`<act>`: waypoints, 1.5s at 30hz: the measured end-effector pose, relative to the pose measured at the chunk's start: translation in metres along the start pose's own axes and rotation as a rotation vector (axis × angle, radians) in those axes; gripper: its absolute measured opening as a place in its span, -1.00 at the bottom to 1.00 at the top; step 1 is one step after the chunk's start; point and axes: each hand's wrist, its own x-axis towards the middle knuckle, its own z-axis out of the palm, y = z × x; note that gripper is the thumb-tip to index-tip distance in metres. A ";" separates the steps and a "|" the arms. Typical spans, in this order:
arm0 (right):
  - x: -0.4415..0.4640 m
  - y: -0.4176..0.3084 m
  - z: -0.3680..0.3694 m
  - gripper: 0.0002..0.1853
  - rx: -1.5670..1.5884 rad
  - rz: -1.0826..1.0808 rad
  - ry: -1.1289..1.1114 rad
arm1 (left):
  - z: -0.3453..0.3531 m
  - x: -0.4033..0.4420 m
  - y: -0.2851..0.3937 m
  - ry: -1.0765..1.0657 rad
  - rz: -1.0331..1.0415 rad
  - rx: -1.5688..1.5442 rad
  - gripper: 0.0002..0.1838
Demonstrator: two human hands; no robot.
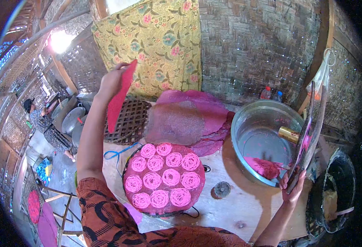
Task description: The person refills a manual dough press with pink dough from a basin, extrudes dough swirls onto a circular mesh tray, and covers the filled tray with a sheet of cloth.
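Observation:
Raised at the upper left, my left hand is closed on the top of a thin, flat pink-red sheet, which hangs down nearly edge-on. At the right, my right hand grips the lower end of a long wooden two-bar lever. A gold-coloured metal cylinder sticks out beside the lever, over a large metal basin. Pink dough lies in the basin with a utensil handle in it. Before me, a round pink-stained tray carries several coiled pink noodle nests.
Behind the tray lie a pink cloth and a woven basket. A small dark fluted cup stands on the wooden table. A black bucket is at the right. Another person is by large pots at the far left.

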 end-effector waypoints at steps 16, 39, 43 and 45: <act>-0.002 0.002 0.000 -0.37 0.028 -0.015 0.068 | -0.067 -0.206 0.035 0.121 -0.555 -0.784 -0.41; -0.001 0.002 -0.004 -0.39 0.020 -0.036 -0.015 | 0.098 -0.315 0.053 -0.190 -0.461 -0.388 -0.40; -0.001 0.002 -0.002 -0.37 0.027 -0.044 -0.025 | 0.149 -0.264 0.051 -0.261 -0.471 -0.555 -0.39; -0.002 0.002 -0.001 -0.37 0.033 -0.042 -0.029 | 0.177 -0.244 0.048 -0.472 -0.696 -0.584 -0.38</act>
